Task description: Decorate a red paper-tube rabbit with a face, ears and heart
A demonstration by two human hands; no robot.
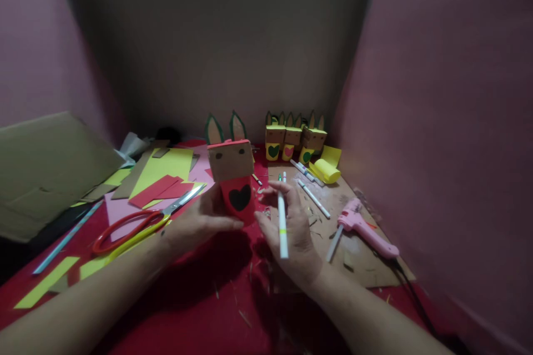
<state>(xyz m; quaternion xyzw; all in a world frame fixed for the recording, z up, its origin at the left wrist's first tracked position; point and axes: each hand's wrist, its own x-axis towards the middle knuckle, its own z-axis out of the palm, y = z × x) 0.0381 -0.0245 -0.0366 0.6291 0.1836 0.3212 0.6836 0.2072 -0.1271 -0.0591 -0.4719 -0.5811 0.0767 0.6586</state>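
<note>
Upright in front of me is a cardboard animal figure (pixel 231 162) with a red body, a dark heart, two drawn eyes and green-edged ears. My left hand (pixel 210 216) grips its red body from the left side. A white marker (pixel 283 233) with a yellow-green band rests in my right hand (pixel 293 227), between thumb and fingers, just right of the figure. Farther back stand several similar figures (pixel 293 136) with yellow bodies and heart shapes.
Scissors (pixel 137 230) with red and yellow handles lie left among coloured paper sheets (pixel 166 169). A pink glue gun (pixel 368 228), loose markers (pixel 313 198) and a yellow paper roll (pixel 325 171) lie on a cardboard sheet (pixel 387 274) at right. Walls enclose the table.
</note>
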